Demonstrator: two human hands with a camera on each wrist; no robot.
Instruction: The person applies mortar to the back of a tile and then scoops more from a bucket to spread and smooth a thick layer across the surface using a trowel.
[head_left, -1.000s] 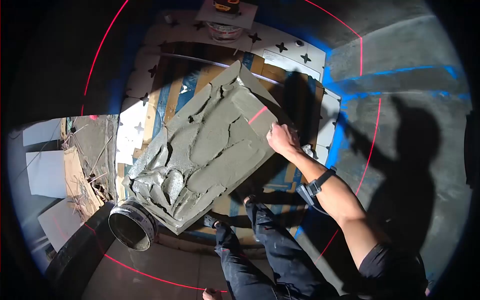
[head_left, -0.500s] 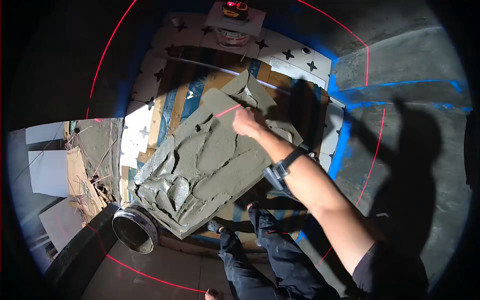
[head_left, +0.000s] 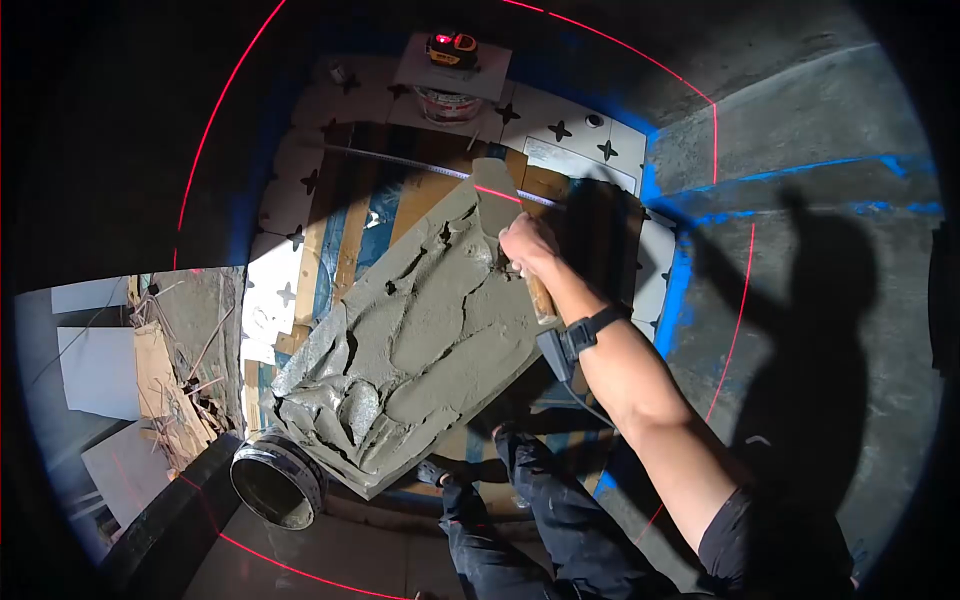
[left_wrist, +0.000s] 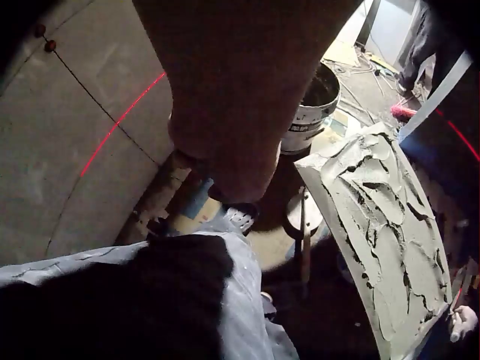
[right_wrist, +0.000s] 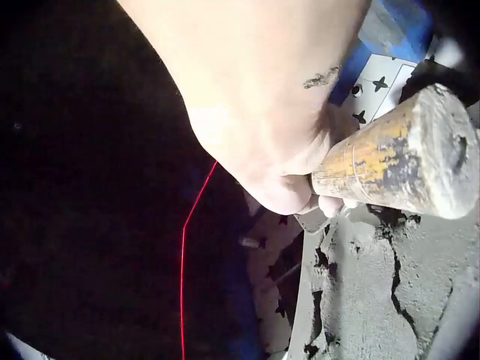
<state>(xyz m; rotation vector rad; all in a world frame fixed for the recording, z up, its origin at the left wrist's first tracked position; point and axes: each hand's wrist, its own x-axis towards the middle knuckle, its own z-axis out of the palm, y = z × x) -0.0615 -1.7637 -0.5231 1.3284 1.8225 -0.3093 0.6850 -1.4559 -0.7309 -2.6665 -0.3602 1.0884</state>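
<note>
Ahead of me, a yellow-and-black device [head_left: 452, 50] rests on a pale board [head_left: 493, 66] — a tub [head_left: 447, 107] underneath — near star-patterned tiles [head_left: 536, 116].

A floor of white tiles [head_left: 262, 270] marked with dark star shapes spreads beyond and to the left of the right hand [head_left: 530, 243], partly covered by a brown sheet [head_left: 410, 205] banded with blue. A thin straight bar [head_left: 430, 169] lies across the sheet, just beyond the hand, while a pail [head_left: 447, 107] stands on the tiles farther out. A small round object [head_left: 594, 121] sits on the tiles beyond the hand and to its right. A person's sandaled foot [head_left: 430, 472] rests on the sheet, nearer the body than the hand. Stretching left and bodyward from the hand, a rectangular slab [head_left: 388, 483] bears thick, ridged gray mortar [head_left: 415, 330], heaped most roughly at the end farthest from the hand.
</note>
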